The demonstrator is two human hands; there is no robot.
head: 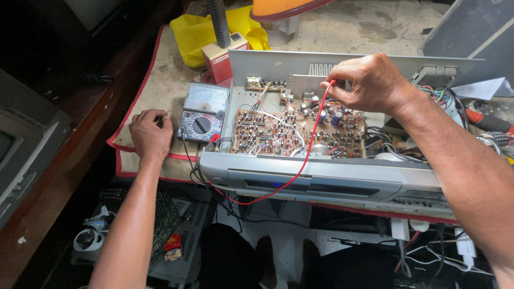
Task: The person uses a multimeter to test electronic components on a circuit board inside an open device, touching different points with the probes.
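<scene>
Two hands at work: right hand [369, 83], upper centre, pinching red probe [331, 84] onto board [292, 134] for steady contact. Left hand [151, 134], curled shut beside meter [203, 112]; held thing, if any, hidden.

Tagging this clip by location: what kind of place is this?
Probably an electronics repair bench: an opened amplifier-like chassis with its circuit board bare, an analog multimeter beside it, and the right hand holding a red probe lead.

red probe lead [313, 140], brown circuit board [278, 134], grey chassis [321, 174], yellow cloth [193, 32], grey multimeter [203, 112] with black dial.
</scene>
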